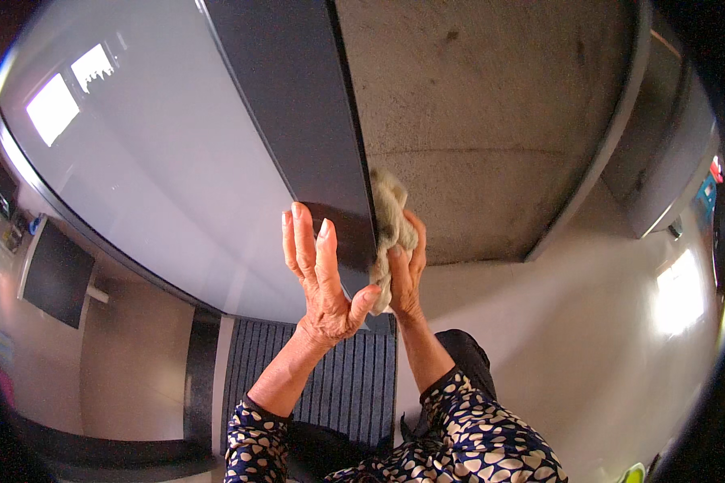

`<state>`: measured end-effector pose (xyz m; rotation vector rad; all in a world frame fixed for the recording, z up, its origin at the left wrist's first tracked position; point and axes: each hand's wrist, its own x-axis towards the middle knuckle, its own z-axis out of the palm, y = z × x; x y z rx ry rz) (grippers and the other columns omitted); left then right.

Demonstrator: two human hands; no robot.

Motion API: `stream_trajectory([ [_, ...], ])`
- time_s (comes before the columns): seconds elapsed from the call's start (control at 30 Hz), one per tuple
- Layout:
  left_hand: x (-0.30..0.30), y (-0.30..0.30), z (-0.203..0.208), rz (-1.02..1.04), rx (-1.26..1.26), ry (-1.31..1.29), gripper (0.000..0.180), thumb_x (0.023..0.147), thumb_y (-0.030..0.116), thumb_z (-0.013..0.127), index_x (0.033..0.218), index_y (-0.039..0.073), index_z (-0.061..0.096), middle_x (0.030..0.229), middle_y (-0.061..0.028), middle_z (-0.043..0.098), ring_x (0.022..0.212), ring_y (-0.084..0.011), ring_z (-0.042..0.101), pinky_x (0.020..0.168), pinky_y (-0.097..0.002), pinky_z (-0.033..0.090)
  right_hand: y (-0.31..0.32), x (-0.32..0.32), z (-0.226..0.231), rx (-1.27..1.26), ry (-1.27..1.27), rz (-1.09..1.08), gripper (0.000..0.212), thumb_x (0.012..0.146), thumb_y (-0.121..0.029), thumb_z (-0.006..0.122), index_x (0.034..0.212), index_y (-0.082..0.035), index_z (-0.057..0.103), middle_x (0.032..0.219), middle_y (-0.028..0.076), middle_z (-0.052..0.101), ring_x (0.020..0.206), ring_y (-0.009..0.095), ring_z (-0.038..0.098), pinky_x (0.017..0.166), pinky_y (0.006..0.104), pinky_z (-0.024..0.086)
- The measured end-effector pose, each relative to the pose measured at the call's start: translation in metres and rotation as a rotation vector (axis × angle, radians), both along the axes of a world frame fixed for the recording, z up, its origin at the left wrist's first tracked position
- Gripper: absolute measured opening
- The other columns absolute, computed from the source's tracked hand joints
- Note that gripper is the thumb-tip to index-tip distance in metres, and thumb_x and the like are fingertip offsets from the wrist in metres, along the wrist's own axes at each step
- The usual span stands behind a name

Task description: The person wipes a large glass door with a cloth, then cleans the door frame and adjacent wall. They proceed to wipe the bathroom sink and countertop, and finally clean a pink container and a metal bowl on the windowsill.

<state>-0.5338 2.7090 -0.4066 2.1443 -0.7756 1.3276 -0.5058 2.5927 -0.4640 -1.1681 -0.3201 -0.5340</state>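
Holding a bunched, pale cloth [391, 201], the right hand [408, 270] has its grip closed on the lower part of it. The cloth is on the right side of a long dark panel [290, 88], against its edge. It looks soft, light and floppy, so it should squash easily and not break. A good place to hold it is a big bunch in the middle. The left hand's [324, 302] grip is wide, with nothing in it; its straight fingers seem to rest on the panel's low end. The panel looks hard, stiff and maybe a bit slippery, best held by its edge.

Left of the panel is a shiny pale surface [161, 161] with bright window shapes on it. To the right is a rough brown surface [491, 105] with dark marks. Below lies a striped dark mat [354, 378], beside a smooth pale floor [564, 362].
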Motion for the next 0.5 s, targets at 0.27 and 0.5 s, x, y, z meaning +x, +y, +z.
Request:
stream_trajectory([
  [0.27,0.007,0.013,0.000,0.161,0.082,-0.016,0.086,0.068,0.024,0.076,0.137,0.009,0.026,0.142,-0.0324,0.003,0.130,-0.0526,0.005,0.102,-0.0609,0.014,0.024,0.005,-0.142,-0.532,0.196,-0.199,0.032,0.089,-0.026,0.041,0.108,-0.001,0.052,0.099,0.013,0.053,0.093,0.024,0.052,0.081,0.0312,0.041],
  [0.5,0.000,0.062,-0.018,0.236,0.068,-0.076,0.084,0.069,0.039,0.073,0.135,0.014,0.027,0.139,-0.0383,0.001,0.126,-0.0585,0.005,0.099,-0.0661,0.013,0.055,0.028,-0.021,-0.197,0.273,0.486,0.036,0.089,-0.033,0.051,0.108,-0.002,0.055,0.101,0.004,0.058,0.093,0.015,0.054,0.084,0.0285,0.042],
])
